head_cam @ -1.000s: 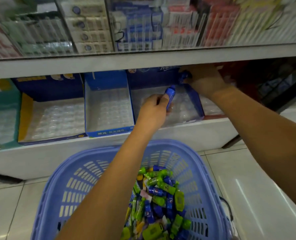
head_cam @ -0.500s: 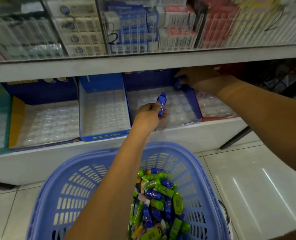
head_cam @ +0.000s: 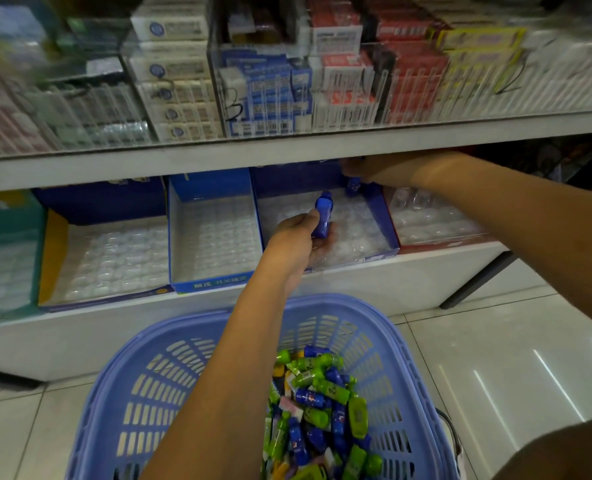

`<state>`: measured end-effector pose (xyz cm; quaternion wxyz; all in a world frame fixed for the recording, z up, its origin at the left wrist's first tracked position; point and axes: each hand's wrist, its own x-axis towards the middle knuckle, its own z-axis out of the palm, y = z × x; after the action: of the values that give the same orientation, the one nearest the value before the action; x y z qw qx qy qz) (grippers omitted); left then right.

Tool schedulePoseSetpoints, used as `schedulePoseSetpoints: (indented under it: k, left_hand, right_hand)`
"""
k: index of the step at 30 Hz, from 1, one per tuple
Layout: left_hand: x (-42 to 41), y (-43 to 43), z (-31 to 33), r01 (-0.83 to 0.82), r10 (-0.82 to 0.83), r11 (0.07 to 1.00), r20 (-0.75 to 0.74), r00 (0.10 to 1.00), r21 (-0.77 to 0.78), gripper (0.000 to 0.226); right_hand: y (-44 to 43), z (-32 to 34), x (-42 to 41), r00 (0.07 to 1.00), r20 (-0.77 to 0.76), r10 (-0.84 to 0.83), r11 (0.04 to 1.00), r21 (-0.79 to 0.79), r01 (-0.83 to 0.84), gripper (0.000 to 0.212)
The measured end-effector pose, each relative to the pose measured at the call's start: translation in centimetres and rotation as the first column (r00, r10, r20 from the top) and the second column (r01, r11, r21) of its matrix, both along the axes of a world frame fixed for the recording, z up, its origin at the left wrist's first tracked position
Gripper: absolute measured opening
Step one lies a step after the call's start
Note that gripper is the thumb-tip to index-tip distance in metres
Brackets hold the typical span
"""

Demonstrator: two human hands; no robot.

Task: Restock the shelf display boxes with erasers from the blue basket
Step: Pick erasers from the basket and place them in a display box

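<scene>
**Stock record: eraser restock, lower shelf**

1. Blue basket point(head_cam: 142, 393): on the floor tiles, nearest, below the lower shelf. Holding a heap of erasers point(head_cam: 319, 410), blue and green, piled toward its right side.
2. Left hand point(head_cam: 296, 237): stretched from over the basket to the shelf. Fingers and thumb wrapped round a blue eraser point(head_cam: 322, 216), held upright over the near half of the dark blue display box point(head_cam: 386, 221).
3. Right hand point(head_cam: 367, 168): far back under the upper shelf edge point(head_cam: 218, 157), fingertips down on a second blue eraser point(head_cam: 353, 186) standing in the far right corner of the same box. Pinching or merely touching: cannot tell, fingers partly hidden by the edge.
4. Dark blue display box: fitted with a clear pocketed tray, no other eraser visible in it.
5. Light blue display box point(head_cam: 218, 284), just left of it; yellow-edged display box point(head_cam: 55, 254), further left; red display box point(head_cam: 433, 220), just right. Clear trays in all three, no erasers visible in any.

Progress, as a judgement: barely begun. One eraser at most seated, one more in hand and close to placement. Nearly every pocket in four boxes yet to fill, with ample stock in the basket for it.
</scene>
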<state>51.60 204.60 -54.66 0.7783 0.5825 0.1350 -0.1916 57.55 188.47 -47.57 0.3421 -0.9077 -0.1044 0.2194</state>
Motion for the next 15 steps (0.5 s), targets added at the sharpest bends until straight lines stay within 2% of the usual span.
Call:
schedulePoseSetpoints:
  k: [2,4,7,10,12,15]
  left_hand:
    - [-0.3,0.3,0.4,0.006,-0.007,0.992,-0.006,1.000,-0.129,0.033]
    - [-0.6,0.4,0.6,0.051,-0.047,0.985,0.030,0.998,-0.162,0.034]
    - [-0.8,0.3,0.7,0.086,-0.077,0.974,0.053,0.996,-0.211,0.029]
    - [-1.1,0.2,0.4,0.033,-0.030,0.943,0.012,0.999,-0.331,0.023]
    - [-1.1,0.0,-0.1,-0.044,0.059,0.944,0.038,0.998,-0.328,0.020]
    - [-1.0,-0.6,-0.6,-0.149,0.189,0.969,0.200,0.961,-0.199,0.022]
  right_hand:
    - [0.1,0.3,-0.2,0.995,-0.097,-0.023,0.994,0.101,0.032,0.039]
    - [0.2,0.5,-0.7,0.991,-0.128,-0.026,0.983,0.176,0.048,0.035]
    - [0.5,0.6,-1.6,0.996,-0.074,-0.054,0.986,0.155,0.065,0.031]
    - [0.5,0.5,-1.9,0.993,-0.057,-0.105,0.986,0.128,0.111,0.028]
    - [0.2,0.1,-1.7,0.983,-0.092,-0.160,0.973,0.152,0.173,0.026]
    - [0.1,-0.7,-1.6,0.937,-0.245,-0.248,0.909,0.276,0.312,0.028]
